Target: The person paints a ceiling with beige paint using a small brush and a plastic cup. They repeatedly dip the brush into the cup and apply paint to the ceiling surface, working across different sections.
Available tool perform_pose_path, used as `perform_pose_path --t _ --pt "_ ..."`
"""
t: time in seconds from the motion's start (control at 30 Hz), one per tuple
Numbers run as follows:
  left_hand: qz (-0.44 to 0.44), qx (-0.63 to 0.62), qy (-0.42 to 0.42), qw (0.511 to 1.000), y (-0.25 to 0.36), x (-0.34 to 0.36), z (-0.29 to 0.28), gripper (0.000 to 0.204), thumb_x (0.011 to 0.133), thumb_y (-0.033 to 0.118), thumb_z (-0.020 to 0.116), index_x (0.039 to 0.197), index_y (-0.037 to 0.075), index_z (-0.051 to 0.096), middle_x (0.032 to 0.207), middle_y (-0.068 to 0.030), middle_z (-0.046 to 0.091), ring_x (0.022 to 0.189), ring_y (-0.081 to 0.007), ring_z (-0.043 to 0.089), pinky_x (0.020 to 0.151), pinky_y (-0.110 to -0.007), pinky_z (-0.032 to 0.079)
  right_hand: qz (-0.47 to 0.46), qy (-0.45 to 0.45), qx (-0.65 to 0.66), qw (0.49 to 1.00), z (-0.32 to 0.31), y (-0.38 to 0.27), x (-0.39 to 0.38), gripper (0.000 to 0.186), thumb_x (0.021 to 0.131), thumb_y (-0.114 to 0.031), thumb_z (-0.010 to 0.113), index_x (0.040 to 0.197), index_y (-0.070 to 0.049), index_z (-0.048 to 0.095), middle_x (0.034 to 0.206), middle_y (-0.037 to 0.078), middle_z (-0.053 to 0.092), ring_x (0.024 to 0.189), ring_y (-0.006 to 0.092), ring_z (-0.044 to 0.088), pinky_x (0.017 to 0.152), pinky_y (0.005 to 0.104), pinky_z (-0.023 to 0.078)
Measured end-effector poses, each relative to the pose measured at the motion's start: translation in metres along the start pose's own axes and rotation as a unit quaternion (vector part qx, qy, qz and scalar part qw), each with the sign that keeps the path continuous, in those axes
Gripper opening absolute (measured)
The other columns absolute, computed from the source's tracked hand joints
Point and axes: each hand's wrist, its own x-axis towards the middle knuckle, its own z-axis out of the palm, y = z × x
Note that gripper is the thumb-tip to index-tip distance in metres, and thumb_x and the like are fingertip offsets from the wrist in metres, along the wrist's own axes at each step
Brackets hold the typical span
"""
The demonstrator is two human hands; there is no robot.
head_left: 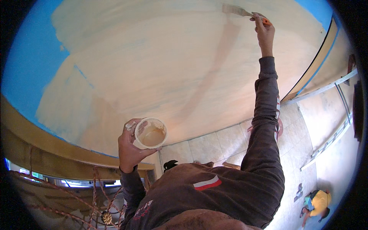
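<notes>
My right hand (263, 30) is stretched far up and grips a paintbrush (238, 10) by its orange-ended handle. The bristles rest on or close to a wall (161, 73) coated in streaky cream paint, with patches of blue (34, 57) showing along its left side and top right corner. Lower down, my left hand (130, 143) is closed round a round white tub (151, 133) and holds it upright. Beige paint (152, 136) lies in the bottom of the tub and smears its inner side. White paint marks the fingers of that hand.
At the right a metal ladder (329, 142) stands above the tiled floor (218, 143). A person in a yellow top (320, 203) crouches at the lower right. Twisted brown ropes (94, 199) hang at the lower left, below a tan ledge (57, 140). A dark-edged frame borders the wall's right side.
</notes>
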Motion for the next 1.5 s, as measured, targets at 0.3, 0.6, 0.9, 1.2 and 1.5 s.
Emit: perform_pose_path --t 0.3,0.6,0.9,1.2,1.5 --pt "0.011 0.006 -0.012 1.000 -0.003 0.000 0.000 0.094 0.055 0.012 0.102 0.134 0.001 0.052 0.130 -0.0136 0.065 0.123 -0.0250 0.064 0.106 -0.041 0.054 -0.140 0.226 -0.257 0.929 -0.054 0.015 -0.029 0.022 0.099 -0.024 0.072 0.109 -0.007 0.080 0.093 0.009 0.078 0.085 0.0113 0.071 0.070 0.0275 0.056" --pt "-0.001 -0.024 -0.014 1.000 -0.011 -0.001 0.002 0.098 0.054 0.015 0.103 0.136 0.004 0.049 0.134 -0.0114 0.059 0.127 -0.0281 0.061 0.111 -0.047 0.051 -0.263 0.146 -0.322 0.898 0.074 -0.034 -0.084 0.023 0.089 -0.017 0.078 0.110 -0.009 0.075 0.088 0.009 0.070 0.082 0.0274 0.064 0.072 0.0393 0.053" --pt "-0.011 -0.001 0.020 1.000 0.001 -0.001 0.009 0.095 0.056 0.012 0.102 0.135 0.002 0.052 0.134 -0.0134 0.062 0.126 -0.0258 0.063 0.106 -0.041 0.055 -0.222 0.011 -0.010 0.975 0.176 -0.104 -0.139 0.017 0.090 -0.014 0.079 0.104 -0.006 0.076 0.082 0.009 0.069 0.069 0.0231 0.062 0.062 0.0342 0.049" --pt "-0.015 -0.027 0.025 0.999 0.001 -0.003 0.008 0.095 0.056 0.009 0.101 0.135 0.002 0.051 0.133 -0.0140 0.062 0.127 -0.0262 0.062 0.109 -0.043 0.052 -0.074 -0.056 0.135 0.986 0.159 -0.043 -0.085 0.023 0.099 -0.018 0.069 0.104 0.002 0.078 0.095 0.008 0.079 0.085 0.0121 0.073 0.074 0.0262 0.057" --pt "0.016 -0.032 0.003 0.999 -0.013 0.000 0.001 0.095 0.055 0.009 0.101 0.135 -0.001 0.051 0.133 -0.0139 0.062 0.124 -0.0264 0.063 0.109 -0.042 0.053 -0.065 0.025 -0.097 0.993 0.006 -0.015 -0.035 0.027 0.101 -0.025 0.068 0.102 -0.001 0.081 0.095 0.007 0.079 0.088 0.0121 0.069 0.081 0.0268 0.053"
